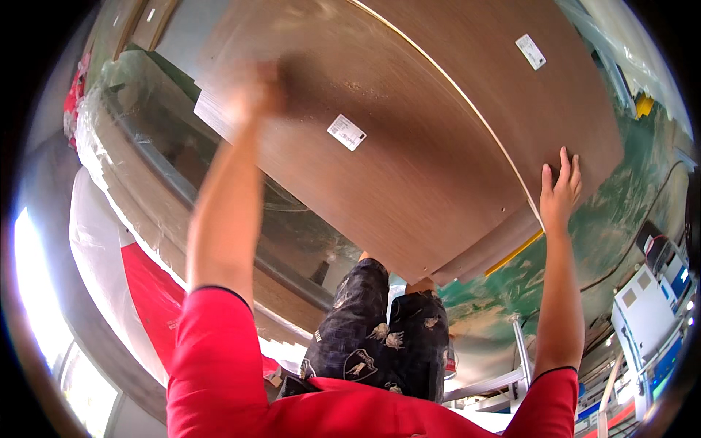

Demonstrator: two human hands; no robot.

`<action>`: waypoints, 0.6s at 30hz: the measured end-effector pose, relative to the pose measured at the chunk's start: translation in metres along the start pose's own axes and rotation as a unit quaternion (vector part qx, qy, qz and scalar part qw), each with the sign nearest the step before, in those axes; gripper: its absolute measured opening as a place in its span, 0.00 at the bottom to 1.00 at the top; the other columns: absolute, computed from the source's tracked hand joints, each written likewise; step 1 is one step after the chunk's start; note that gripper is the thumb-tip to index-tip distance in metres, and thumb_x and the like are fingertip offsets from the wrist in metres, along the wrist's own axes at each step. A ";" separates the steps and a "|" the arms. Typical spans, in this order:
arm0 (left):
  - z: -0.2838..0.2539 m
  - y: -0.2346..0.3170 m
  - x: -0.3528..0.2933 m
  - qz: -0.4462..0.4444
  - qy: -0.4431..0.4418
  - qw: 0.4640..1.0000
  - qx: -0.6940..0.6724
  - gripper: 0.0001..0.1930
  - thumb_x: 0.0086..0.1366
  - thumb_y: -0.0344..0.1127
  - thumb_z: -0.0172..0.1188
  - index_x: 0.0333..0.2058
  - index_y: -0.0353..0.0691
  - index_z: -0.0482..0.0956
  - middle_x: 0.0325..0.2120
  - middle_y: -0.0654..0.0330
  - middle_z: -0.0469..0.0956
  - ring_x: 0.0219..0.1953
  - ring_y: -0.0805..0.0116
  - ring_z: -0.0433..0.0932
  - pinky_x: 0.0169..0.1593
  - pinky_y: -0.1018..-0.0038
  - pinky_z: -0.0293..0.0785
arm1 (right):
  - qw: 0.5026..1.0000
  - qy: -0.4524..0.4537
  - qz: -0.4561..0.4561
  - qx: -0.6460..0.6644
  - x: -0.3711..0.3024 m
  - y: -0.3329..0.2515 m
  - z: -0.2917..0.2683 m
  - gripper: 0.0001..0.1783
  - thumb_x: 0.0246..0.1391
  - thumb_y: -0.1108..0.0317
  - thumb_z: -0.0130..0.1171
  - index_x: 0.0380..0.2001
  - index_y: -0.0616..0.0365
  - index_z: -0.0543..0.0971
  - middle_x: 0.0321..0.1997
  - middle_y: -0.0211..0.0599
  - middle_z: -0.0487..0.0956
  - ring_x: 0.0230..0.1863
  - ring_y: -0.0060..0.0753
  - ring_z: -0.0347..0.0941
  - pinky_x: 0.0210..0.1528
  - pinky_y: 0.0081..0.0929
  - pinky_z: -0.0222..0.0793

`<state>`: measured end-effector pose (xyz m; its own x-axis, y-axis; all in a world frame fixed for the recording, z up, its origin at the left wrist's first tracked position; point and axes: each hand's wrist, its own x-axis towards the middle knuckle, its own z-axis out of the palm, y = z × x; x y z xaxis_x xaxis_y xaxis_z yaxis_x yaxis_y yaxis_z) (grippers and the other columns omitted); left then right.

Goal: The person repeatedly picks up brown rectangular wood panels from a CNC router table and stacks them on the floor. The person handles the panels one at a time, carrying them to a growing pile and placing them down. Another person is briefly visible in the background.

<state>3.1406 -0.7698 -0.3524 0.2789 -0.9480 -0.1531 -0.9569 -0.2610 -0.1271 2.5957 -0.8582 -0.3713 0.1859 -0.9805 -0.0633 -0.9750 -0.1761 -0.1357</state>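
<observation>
Evidently, the near wood-grain panel [423, 190] lies directly ahead of the patterned shorts [365, 328], its long axis running from lower right to upper left. The right hand [561, 191] sits just across a pale edge strip [453, 81] from it; fingers straight, slightly spread, laid on the far wood-grain panel [504, 95] and gripping nothing. The left hand [257, 91] is the nearer – over the near panel's upper-left part – but blurred; finger state and contact cannot be told. A white label [347, 132] lies between the hands; the pale strip divides the panels. Beyond: clear plastic sheeting [98, 109] at left, green floor [613, 212] and a white machine cabinet [644, 303] at right.
</observation>
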 end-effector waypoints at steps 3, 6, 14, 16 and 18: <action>-0.029 -0.198 -0.020 -0.217 0.099 0.971 0.023 0.42 0.71 0.67 0.35 0.71 0.41 0.48 0.73 0.50 0.43 0.73 0.48 0.45 0.73 0.53 0.45 | 1.000 -0.007 -0.015 0.004 0.001 0.003 0.001 0.30 0.67 0.48 0.49 0.69 0.37 0.63 0.75 0.46 0.54 0.74 0.53 0.51 0.72 0.52 0.47; -0.041 -0.235 -0.046 -0.231 0.110 0.967 -0.002 0.45 0.70 0.69 0.31 0.72 0.37 0.45 0.73 0.43 0.38 0.74 0.41 0.41 0.73 0.48 0.42 | 1.000 0.014 0.011 -0.012 -0.003 0.001 0.009 0.30 0.67 0.48 0.48 0.69 0.36 0.63 0.76 0.44 0.54 0.74 0.52 0.50 0.72 0.53 0.46; -0.010 0.043 -0.026 0.088 -0.048 0.990 -0.102 0.37 0.69 0.56 0.52 0.71 0.48 0.53 0.73 0.54 0.47 0.75 0.53 0.44 0.75 0.58 0.40 | 0.999 0.017 0.037 -0.018 0.002 0.003 0.013 0.29 0.67 0.47 0.48 0.68 0.38 0.64 0.75 0.45 0.56 0.74 0.52 0.51 0.71 0.54 0.47; -0.008 0.094 -0.016 0.197 -0.027 0.954 -0.226 0.35 0.68 0.54 0.55 0.69 0.47 0.58 0.71 0.53 0.52 0.74 0.53 0.48 0.75 0.58 0.43 | 0.998 0.009 0.052 -0.027 0.003 0.006 0.018 0.29 0.67 0.47 0.48 0.68 0.38 0.65 0.75 0.45 0.56 0.74 0.52 0.51 0.71 0.53 0.48; -0.001 0.098 -0.013 0.186 0.010 0.962 -0.198 0.32 0.69 0.53 0.53 0.68 0.48 0.61 0.71 0.53 0.54 0.73 0.54 0.50 0.74 0.59 0.47 | 0.998 0.009 0.048 -0.029 0.003 0.002 0.013 0.29 0.67 0.46 0.47 0.68 0.39 0.65 0.74 0.46 0.57 0.74 0.52 0.52 0.71 0.51 0.49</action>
<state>3.0429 -0.7830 -0.3616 -0.0868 -0.9916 -0.0964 -0.9469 0.0520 0.3173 2.5958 -0.8600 -0.3845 0.0890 -0.9945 -0.0554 -0.9938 -0.0849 -0.0722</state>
